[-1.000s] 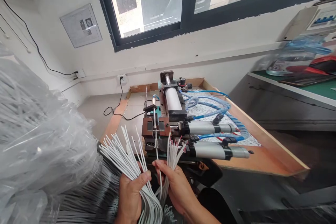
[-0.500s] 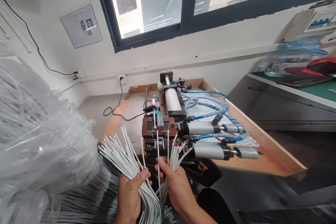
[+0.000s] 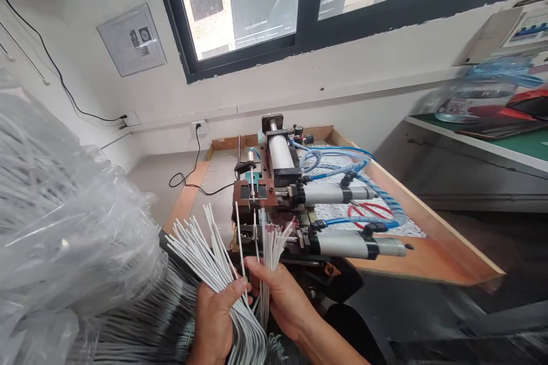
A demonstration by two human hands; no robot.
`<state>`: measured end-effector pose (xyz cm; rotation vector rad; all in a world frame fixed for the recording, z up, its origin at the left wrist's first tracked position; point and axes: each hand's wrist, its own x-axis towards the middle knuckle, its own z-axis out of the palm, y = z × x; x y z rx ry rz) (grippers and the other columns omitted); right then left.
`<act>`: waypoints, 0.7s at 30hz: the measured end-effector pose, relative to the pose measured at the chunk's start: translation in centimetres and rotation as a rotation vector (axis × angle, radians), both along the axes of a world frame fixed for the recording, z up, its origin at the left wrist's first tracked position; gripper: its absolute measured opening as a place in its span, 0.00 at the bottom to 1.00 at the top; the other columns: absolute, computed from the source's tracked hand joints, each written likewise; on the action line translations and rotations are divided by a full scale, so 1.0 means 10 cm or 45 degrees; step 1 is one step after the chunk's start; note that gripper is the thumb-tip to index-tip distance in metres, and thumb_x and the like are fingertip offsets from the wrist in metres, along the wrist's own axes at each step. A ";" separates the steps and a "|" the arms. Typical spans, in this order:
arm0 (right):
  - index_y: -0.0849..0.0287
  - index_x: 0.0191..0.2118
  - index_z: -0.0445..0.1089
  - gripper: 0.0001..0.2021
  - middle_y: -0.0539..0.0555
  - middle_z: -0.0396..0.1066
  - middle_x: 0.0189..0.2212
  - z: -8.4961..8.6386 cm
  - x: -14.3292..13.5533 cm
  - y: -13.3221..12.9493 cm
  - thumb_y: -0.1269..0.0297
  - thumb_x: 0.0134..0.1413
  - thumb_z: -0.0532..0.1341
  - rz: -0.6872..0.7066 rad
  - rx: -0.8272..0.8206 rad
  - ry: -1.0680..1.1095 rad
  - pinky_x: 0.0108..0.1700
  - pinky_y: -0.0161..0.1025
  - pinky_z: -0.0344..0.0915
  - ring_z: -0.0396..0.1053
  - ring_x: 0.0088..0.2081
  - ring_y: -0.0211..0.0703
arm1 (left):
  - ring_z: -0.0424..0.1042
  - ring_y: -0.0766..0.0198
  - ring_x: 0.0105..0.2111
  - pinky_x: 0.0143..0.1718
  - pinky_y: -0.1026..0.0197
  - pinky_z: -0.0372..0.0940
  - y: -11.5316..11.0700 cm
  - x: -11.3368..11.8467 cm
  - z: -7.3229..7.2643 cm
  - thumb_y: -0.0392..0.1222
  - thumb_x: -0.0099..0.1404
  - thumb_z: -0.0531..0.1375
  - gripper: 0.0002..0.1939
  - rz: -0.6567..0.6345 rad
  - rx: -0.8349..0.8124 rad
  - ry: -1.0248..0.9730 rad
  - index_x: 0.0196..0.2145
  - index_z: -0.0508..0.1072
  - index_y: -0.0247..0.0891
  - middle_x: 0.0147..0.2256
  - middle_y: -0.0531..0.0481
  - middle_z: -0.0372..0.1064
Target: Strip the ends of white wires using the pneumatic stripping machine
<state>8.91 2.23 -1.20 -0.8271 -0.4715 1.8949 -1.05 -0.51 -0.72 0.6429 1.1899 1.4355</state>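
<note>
My left hand [image 3: 218, 313] is closed round a thick bundle of white cables [image 3: 199, 256], whose cut ends fan up and to the left. A smaller bunch of white cables [image 3: 272, 248] with reddish tips is gripped in my right hand [image 3: 278, 296], close beside the left. Thumb and forefinger of the right hand touch a single cable standing between the two bunches. Just beyond the hands stands a pneumatic machine [image 3: 256, 193] with brown jaw blocks and silver cylinders. The cable tips rise in front of its jaws; whether any touch them I cannot tell.
Clear plastic bags [image 3: 77, 217] of cables bulge at the left, with more grey cables [image 3: 149, 319] below. A wooden-edged tray [image 3: 449, 256] surrounds the machine, with blue air hoses [image 3: 394, 211] inside. At the right, a green shelf [image 3: 514, 140] holds a large plastic bottle [image 3: 475, 97].
My right hand has moved left with its bunch, nearer my left hand. The single cable no longer stands up at the jaws. The machine's jaw blocks and cylinder rods have shifted.
</note>
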 end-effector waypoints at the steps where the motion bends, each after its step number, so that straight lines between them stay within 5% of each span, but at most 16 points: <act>1: 0.63 0.23 0.67 0.12 0.45 0.60 0.13 0.00 -0.01 -0.02 0.60 0.35 0.65 0.018 0.044 -0.020 0.19 0.31 0.53 0.55 0.16 0.32 | 0.67 0.65 0.20 0.22 0.62 0.63 0.00 0.00 0.00 0.31 0.45 0.63 0.06 -0.045 0.031 0.007 0.23 0.69 0.33 0.19 0.54 0.68; 9: 0.63 0.25 0.68 0.12 0.49 0.66 0.16 -0.12 0.07 -0.19 0.58 0.37 0.64 -0.306 0.153 -0.309 0.22 0.32 0.54 0.59 0.19 0.35 | 0.67 0.64 0.19 0.24 0.61 0.63 -0.02 0.00 0.01 0.32 0.42 0.64 0.07 -0.053 -0.034 -0.023 0.22 0.68 0.34 0.17 0.55 0.67; 17: 0.63 0.22 0.68 0.10 0.47 0.64 0.15 -0.13 0.10 -0.10 0.61 0.37 0.64 -0.275 0.105 -0.309 0.21 0.31 0.52 0.55 0.17 0.32 | 0.65 0.67 0.16 0.18 0.64 0.61 -0.02 0.02 0.02 0.32 0.40 0.64 0.09 -0.026 -0.072 -0.014 0.22 0.67 0.34 0.16 0.56 0.65; 21: 0.64 0.23 0.69 0.11 0.46 0.59 0.14 -0.08 0.11 -0.07 0.59 0.40 0.62 -0.063 0.118 -0.238 0.22 0.31 0.52 0.55 0.18 0.32 | 0.64 0.68 0.16 0.17 0.65 0.59 -0.03 -0.01 -0.01 0.31 0.41 0.64 0.08 -0.078 -0.018 -0.012 0.20 0.67 0.34 0.15 0.57 0.64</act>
